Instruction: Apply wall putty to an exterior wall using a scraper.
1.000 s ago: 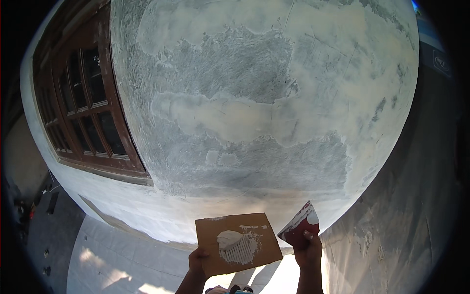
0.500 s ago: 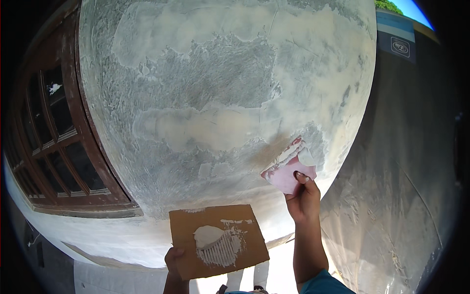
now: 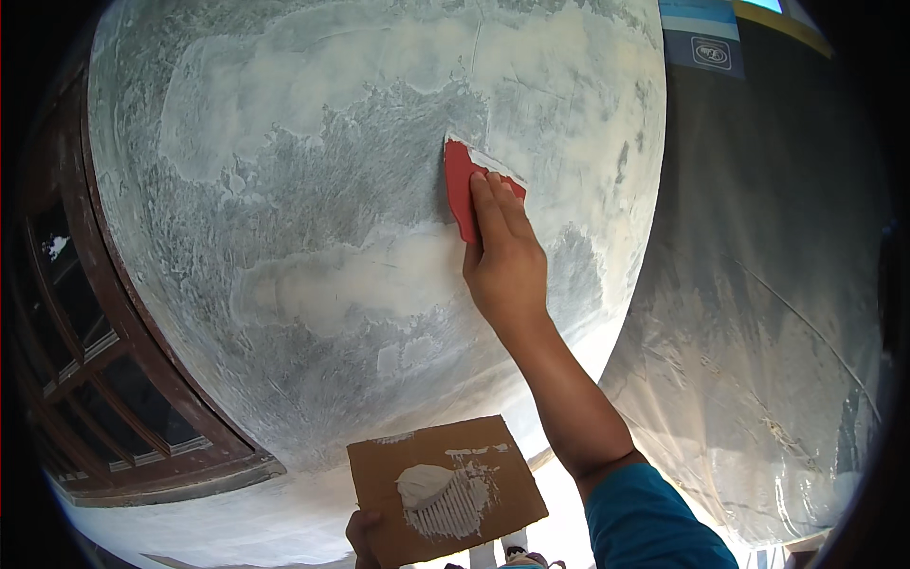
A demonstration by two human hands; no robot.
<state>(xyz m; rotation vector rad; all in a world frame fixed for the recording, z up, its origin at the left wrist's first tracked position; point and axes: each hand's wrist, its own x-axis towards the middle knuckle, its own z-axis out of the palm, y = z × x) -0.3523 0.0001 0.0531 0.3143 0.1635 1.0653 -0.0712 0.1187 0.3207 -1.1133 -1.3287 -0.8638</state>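
Note:
My right hand (image 3: 504, 261) is closed on a red putty scraper (image 3: 461, 191) with white paste along its edge, held flat against the grey wall (image 3: 313, 161), which has uneven lighter patches of filler. My left hand (image 3: 364, 533) grips the lower left edge of a brown cardboard sheet (image 3: 387, 484) at the bottom of the view, its fingertips mostly behind the board. A mound of white paste (image 3: 427, 484) and ridged smears lie on the cardboard.
At the left is a brown wooden window (image 3: 114, 417) with glass panes. Past the wall's right edge hangs a dark, creased sheet (image 3: 758, 313), with a blue printed panel (image 3: 697, 19) at its top.
My right hand with the scraper has risen from beside the cardboard up and leftward onto the wall. The view has shifted, so the window sits farther left; my left hand still holds the cardboard low.

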